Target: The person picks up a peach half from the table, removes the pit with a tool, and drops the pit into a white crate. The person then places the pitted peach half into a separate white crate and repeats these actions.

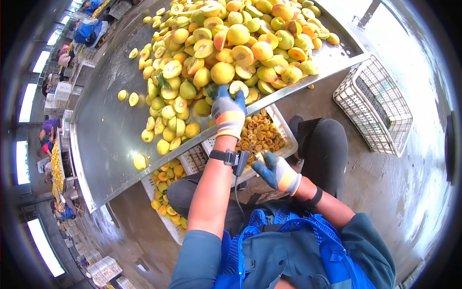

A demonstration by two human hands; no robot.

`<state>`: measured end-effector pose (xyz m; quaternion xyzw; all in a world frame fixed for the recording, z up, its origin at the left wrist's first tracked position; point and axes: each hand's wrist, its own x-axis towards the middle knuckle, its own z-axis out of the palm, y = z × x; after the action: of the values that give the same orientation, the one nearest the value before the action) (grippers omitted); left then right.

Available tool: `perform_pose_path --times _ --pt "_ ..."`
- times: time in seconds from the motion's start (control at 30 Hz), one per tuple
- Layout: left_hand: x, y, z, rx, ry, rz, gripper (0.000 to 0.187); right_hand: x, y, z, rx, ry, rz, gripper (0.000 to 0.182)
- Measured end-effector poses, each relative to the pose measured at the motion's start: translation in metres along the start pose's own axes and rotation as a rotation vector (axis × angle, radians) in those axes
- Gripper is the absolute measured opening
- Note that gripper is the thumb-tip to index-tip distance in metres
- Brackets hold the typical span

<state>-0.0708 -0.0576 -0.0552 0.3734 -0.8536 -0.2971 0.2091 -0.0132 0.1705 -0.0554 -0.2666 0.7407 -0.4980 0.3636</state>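
My left hand (pixel 229 111), in a grey, blue and orange glove, is at the near edge of the fruit heap, with its thumb and fingers around a halved yellow fruit (pixel 238 87). Whole and halved yellow-green fruits (pixel 211 48) are piled on the metal table (pixel 115 130). Lower down, my right hand (pixel 277 174), gloved as well, is closed around a small tool (pixel 260 157) that is mostly hidden by the fingers. It is just beside a white crate (pixel 285 126) holding small brown-orange pieces (pixel 262 132).
Another crate (pixel 166 221) with fruit halves is below the table edge, by my leg. An openwork white basket (pixel 373 106) stands on the wet floor at the right. Several people (pixel 86 33) are near other tables and crates at the far left.
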Motion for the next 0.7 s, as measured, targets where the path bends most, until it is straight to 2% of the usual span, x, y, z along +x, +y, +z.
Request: perform_pose_path --times 0.1,0.13,0.2,0.23,0.27,0.33,0.37,0.43,0.47,0.53,0.6,0.63,0.7 --pt "-0.003 -0.012 -0.003 -0.252 0.021 -0.02 0.038 0.001 -0.003 -0.005 0.085 0.061 -0.023 0.032" --pt "0.001 -0.022 -0.002 -0.468 0.075 0.029 0.034 0.001 -0.013 -0.013 0.1 0.066 -0.082 0.032" --pt "-0.01 -0.032 -0.016 -0.72 0.11 -0.182 0.027 0.005 -0.031 -0.024 0.147 0.026 -0.128 0.031" --pt "-0.018 -0.04 -0.024 -0.743 0.155 0.012 0.025 0.006 -0.041 -0.027 0.161 0.029 -0.165 0.03" --pt "-0.027 -0.055 -0.023 -1.094 0.151 -0.215 0.024 0.007 -0.051 -0.031 0.145 0.018 -0.195 0.026" --pt "-0.061 -0.033 -0.049 -1.465 0.005 -0.355 0.03 0.01 -0.066 -0.032 0.243 -0.075 -0.142 0.025" --pt "-0.076 -0.014 -0.066 -1.597 -0.009 -0.511 0.036 0.013 -0.068 -0.031 0.139 -0.09 -0.31 0.024" --pt "-0.103 -0.018 -0.071 -1.573 -0.02 -0.47 0.041 0.013 -0.079 -0.028 0.01 -0.082 -0.433 0.025" --pt "-0.116 -0.018 -0.075 -1.563 -0.063 -0.42 0.041 0.011 -0.085 -0.023 0.01 -0.081 -0.406 0.028" --pt "-0.136 -0.011 -0.081 -1.372 0.006 -0.291 0.039 0.007 -0.092 -0.015 -0.053 -0.104 -0.348 0.034" --pt "-0.149 0.004 -0.097 -1.53 0.071 -0.379 0.035 0.002 -0.093 -0.007 -0.176 -0.153 -0.29 0.04" --pt "-0.154 0.011 -0.106 -1.663 0.033 -0.449 0.03 -0.001 -0.093 -0.003 -0.223 -0.153 -0.232 0.044" --pt "-0.164 0.015 -0.113 -1.695 0.083 -0.459 0.03 -0.009 -0.096 0.002 -0.218 -0.156 -0.212 0.044"
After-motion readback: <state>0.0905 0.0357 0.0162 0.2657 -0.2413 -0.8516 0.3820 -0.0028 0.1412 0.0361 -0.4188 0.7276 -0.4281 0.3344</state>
